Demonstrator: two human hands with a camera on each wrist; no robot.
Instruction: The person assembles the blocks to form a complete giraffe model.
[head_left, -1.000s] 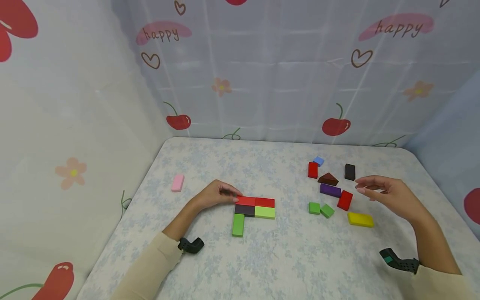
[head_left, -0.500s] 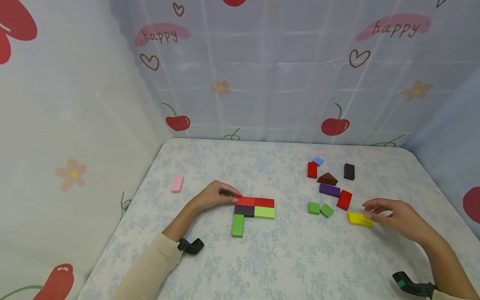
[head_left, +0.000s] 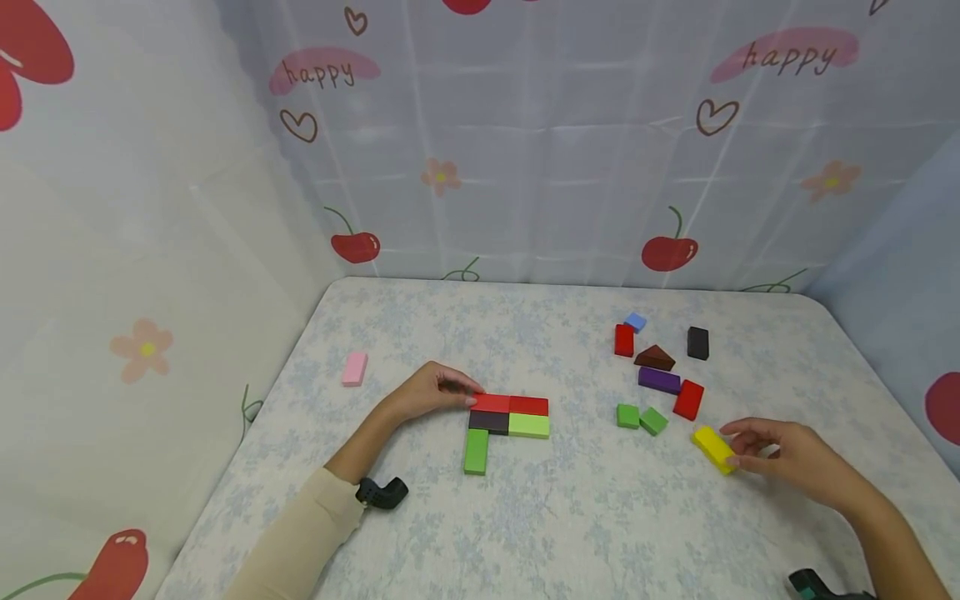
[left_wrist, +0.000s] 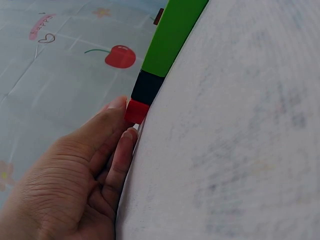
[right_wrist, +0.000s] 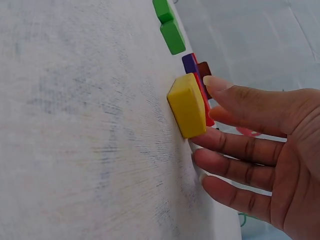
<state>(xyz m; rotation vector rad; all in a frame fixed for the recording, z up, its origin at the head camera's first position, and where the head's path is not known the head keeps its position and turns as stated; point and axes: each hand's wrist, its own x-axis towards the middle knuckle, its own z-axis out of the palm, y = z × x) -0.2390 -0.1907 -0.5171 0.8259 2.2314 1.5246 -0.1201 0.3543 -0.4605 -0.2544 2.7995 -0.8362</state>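
Note:
Bent fingertips of my left hand (head_left: pixel 429 390) touch the left end of a red block (head_left: pixel 491 403); the left wrist view shows this hand (left_wrist: pixel 75 170) beside the red block's end (left_wrist: pixel 136 112). That block lies against another red (head_left: pixel 529 406), a black (head_left: pixel 489 422) and a lime block (head_left: pixel 529 426), with a green block (head_left: pixel 476 452) below the black one. On the right, the fingertips of my right hand (head_left: pixel 798 458) touch the right end of a slanted yellow block (head_left: pixel 713 450). In the right wrist view the thumb of this hand (right_wrist: pixel 265 145) stands apart from the yellow block (right_wrist: pixel 189 107).
Above the yellow block lie a red (head_left: pixel 688 400), a purple (head_left: pixel 659 381), a brown triangular (head_left: pixel 655 358), a second red (head_left: pixel 624 340), a blue (head_left: pixel 636 322) and a black block (head_left: pixel 698 342). Two small green blocks (head_left: pixel 628 416) lie left of it. A pink block (head_left: pixel 355 368) is far left.
My right hand has come down from near the black block to the yellow block. The yellow block has turned, its right end swinging toward the near side. My left hand has stayed in place.

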